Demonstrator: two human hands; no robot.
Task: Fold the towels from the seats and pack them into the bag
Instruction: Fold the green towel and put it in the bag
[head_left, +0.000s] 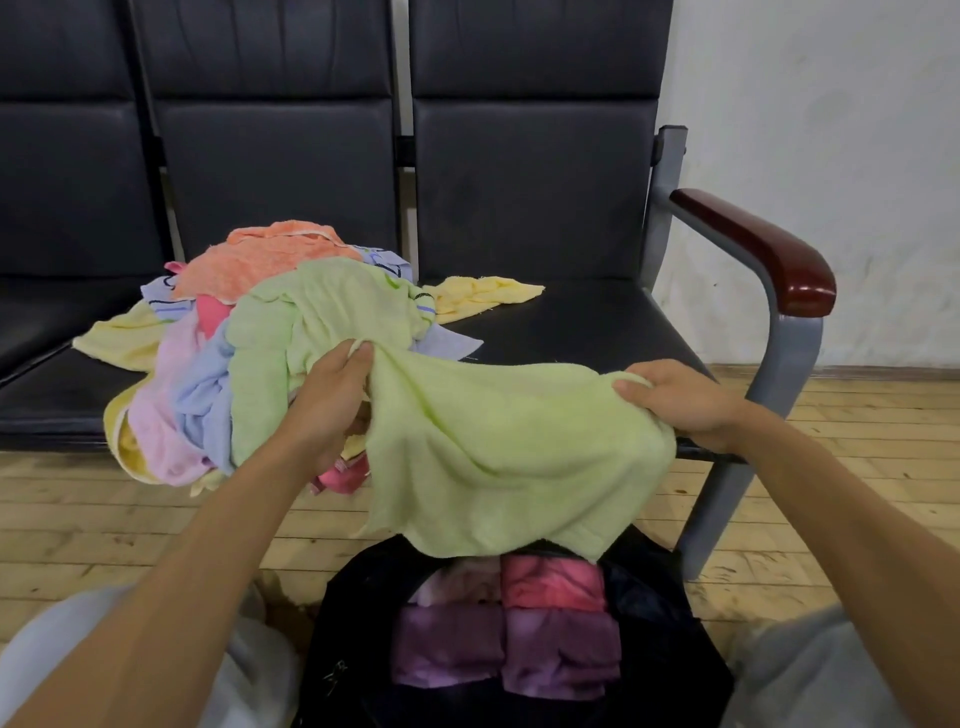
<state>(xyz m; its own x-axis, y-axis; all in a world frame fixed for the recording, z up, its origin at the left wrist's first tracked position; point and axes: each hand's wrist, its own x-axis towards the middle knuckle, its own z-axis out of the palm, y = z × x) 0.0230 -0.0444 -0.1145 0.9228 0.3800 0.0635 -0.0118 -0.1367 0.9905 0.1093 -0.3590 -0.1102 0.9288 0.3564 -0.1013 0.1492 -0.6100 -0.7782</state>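
Left hand (332, 400): forearm reaching forward, fingers curled, pinching the green towel (498, 452) at its top edge.
Right hand (680, 400): knuckles up, fist closed on the towel's opposite corner.
Green towel: stretched between both grips, sagging below them over the open bag (670, 649).
Pile (208, 374): mixed towels on the seat (571, 327), left of the left grip.
Bag: holds folded towels (556, 649), pink and purple.

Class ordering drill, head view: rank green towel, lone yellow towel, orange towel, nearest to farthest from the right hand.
1. green towel: gripped by the right hand.
2. lone yellow towel: on the seat, beyond.
3. orange towel: far left, rearmost.
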